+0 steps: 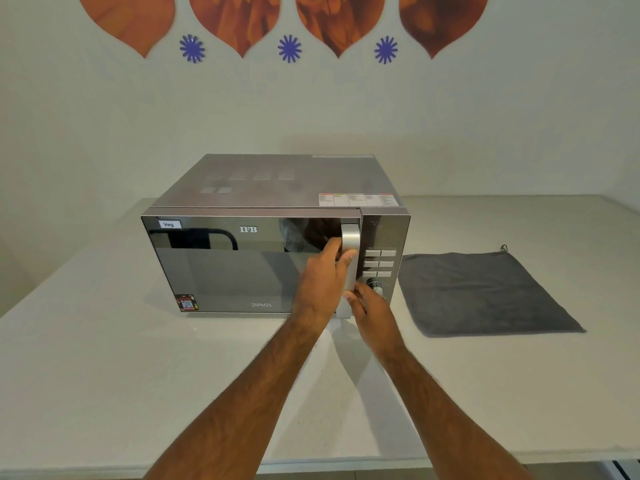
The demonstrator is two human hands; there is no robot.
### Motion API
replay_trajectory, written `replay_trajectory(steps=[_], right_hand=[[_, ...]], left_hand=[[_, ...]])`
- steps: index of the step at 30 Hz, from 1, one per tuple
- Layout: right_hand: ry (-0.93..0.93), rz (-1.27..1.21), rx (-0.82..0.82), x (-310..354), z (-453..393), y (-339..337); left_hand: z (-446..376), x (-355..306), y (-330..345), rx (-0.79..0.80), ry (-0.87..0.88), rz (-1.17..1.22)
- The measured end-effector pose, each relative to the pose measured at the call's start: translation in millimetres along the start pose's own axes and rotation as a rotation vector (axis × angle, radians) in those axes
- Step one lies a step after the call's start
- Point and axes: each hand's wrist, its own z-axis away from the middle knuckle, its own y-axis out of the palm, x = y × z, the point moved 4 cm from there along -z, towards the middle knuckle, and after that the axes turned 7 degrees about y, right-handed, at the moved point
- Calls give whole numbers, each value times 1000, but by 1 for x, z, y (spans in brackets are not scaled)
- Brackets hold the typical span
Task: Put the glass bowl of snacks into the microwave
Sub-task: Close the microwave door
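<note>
A dark microwave (242, 265) with a mirrored door stands on the white counter, its door shut. A silver vertical handle (349, 244) runs down the door's right edge. My left hand (322, 275) is wrapped around the upper half of that handle. My right hand (372, 313) touches the handle's lower end with its fingertips, fingers partly curled. No glass bowl of snacks shows anywhere in view.
A grey cloth (485, 292) lies flat on the counter (104, 358) just right of the microwave. The control panel (379, 265) with buttons and a dial sits beside the handle. A wall rises right behind the microwave.
</note>
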Motion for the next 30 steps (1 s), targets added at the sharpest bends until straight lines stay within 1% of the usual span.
replay_trajectory(steps=[6,14,19,26,30], right_hand=[[10,32,3,-1,-10,-1],[20,-7,17,-4,-13,0],[12,-7,26,-4,-11,0],[-4,66,-9,-1,-8,-2],[-10,41,-8,1,-4,-4]], left_hand=[[-6,1,1,15,5,-22],[-9,6,3,-5,14,-38],[-8,5,4,18,10,-5],[-3,4,3,81,-19,22],[7,12,-4,188,-32,67]])
